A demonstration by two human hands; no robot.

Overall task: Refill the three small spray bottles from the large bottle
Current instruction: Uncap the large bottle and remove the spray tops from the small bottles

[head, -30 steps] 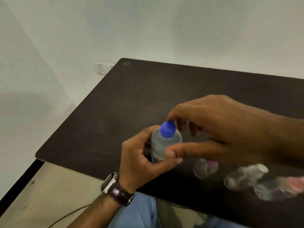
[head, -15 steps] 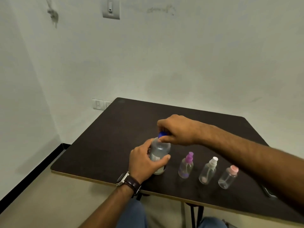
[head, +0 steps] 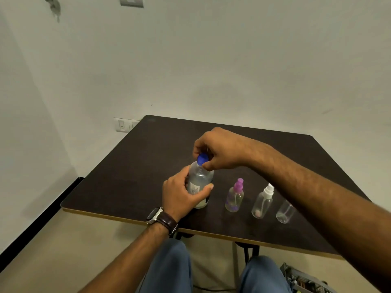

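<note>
Pale plaster walls meet in a corner behind a dark wooden table (head: 131,170), and that is all my head camera gives me of the room besides a switch plate (head: 124,124) low on the wall by the table's far left corner and a second one (head: 131,1) high up at the top edge. From this one view I look down over my own forearms.

My left hand (head: 182,194) wraps the body of the large bottle (head: 200,182), fingers on its left side and thumb curled across the front over the white label. It stands upright near the table's front edge and holds clear liquid. I wear a wristwatch (head: 155,215) on a dark brown strap on that wrist.

My right hand (head: 220,151) comes in from the right and above, its fingertips and thumb pinching the blue cap (head: 202,159) on the bottle's neck. I cannot tell whether the cap sits fully seated or partly unscrewed.

Right of the large bottle, in a row along the front edge and apart from one another, stand the three small spray bottles: the purple-topped bottle (head: 234,196) nearest, then the white-topped bottle (head: 263,201), then a third bottle (head: 284,212) whose top my right forearm hides. All three have clear bodies and stand upright.

Below the table edge I see my knees in blue jeans (head: 171,269) and beige floor (head: 63,250).
</note>
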